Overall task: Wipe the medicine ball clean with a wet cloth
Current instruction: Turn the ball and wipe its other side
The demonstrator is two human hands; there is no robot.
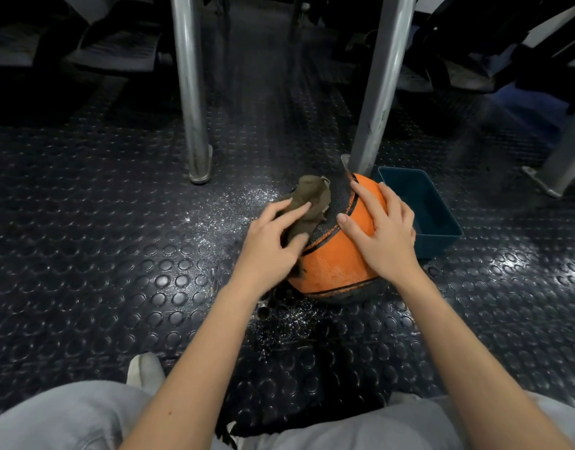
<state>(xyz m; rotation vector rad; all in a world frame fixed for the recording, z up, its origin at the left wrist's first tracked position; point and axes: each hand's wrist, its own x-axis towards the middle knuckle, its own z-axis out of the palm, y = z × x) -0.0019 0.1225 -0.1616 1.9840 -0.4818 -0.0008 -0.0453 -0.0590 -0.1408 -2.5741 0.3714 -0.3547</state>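
An orange and black medicine ball (331, 264) sits on the dark studded rubber floor in the middle of the view. A brown wet cloth (312, 203) lies draped over the ball's upper left side. My left hand (273, 241) presses the cloth against the ball, fingers and thumb pinching a fold of it. My right hand (383, 232) rests flat on the ball's upper right, fingers spread and straight, steadying it.
A blue plastic tub (442, 235) stands right behind the ball. Two metal legs (195, 125) (374, 102) rise from the floor beyond it, another at the far right. Water drops glisten on the floor (221, 216). My knees and a white shoe (146, 368) are at the bottom.
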